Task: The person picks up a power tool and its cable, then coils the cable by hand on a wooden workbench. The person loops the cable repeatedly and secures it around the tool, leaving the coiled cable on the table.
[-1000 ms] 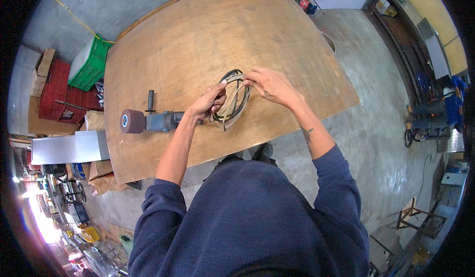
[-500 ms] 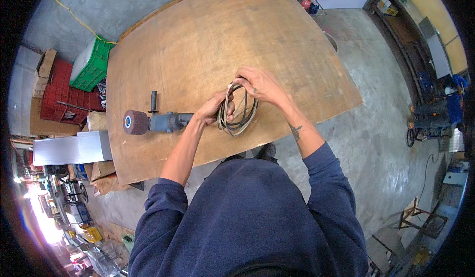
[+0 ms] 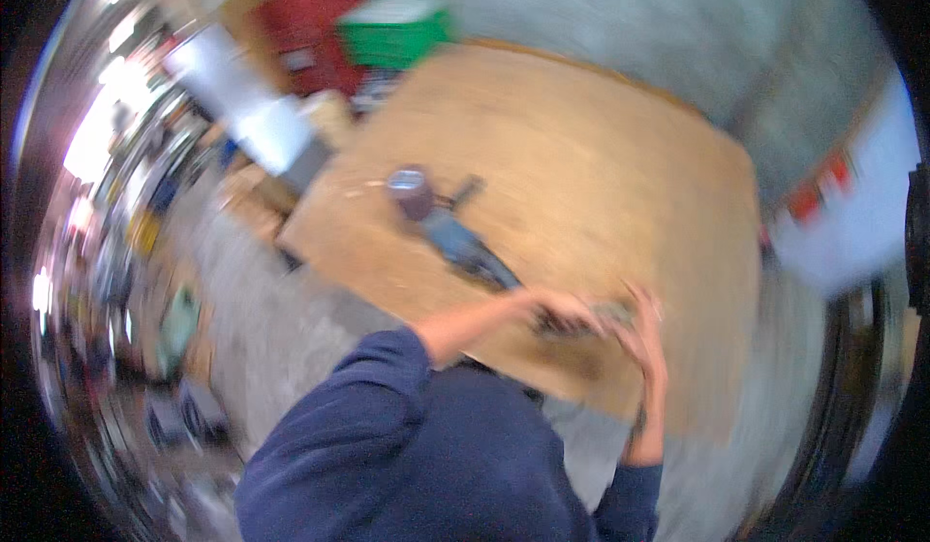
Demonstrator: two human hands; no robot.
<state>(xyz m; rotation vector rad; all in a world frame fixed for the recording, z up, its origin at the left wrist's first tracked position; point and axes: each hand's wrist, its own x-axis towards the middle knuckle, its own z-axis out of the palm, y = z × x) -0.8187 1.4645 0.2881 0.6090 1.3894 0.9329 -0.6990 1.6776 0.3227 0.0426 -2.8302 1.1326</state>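
Observation:
The view is smeared by motion. My left hand (image 3: 567, 311) is closed around a coiled cable (image 3: 562, 329), whose dark loops hang blurred below the fingers. My right hand (image 3: 641, 334) is at the right side of the coil, thumb toward my left hand and fingers pointing up. Blur hides whether the right fingers grip the cable. Left of my hands, a blue-grey power tool (image 3: 453, 240) lies on the wooden table (image 3: 620, 174). It has a brown abrasive drum (image 3: 410, 193) at its far end and a black side handle (image 3: 468, 189).
A green crate (image 3: 395, 33) and a red crate (image 3: 312, 24) stand past the table's far left corner. Silver boxes (image 3: 274, 135) are beside its left edge. A grey wall (image 3: 620, 19) rises behind the table. Cluttered gear lines the far left.
My view has swung round, so the table and tool appear turned and my hands sit farther right. The coil, plain before with both hands on it, is now blurred between them.

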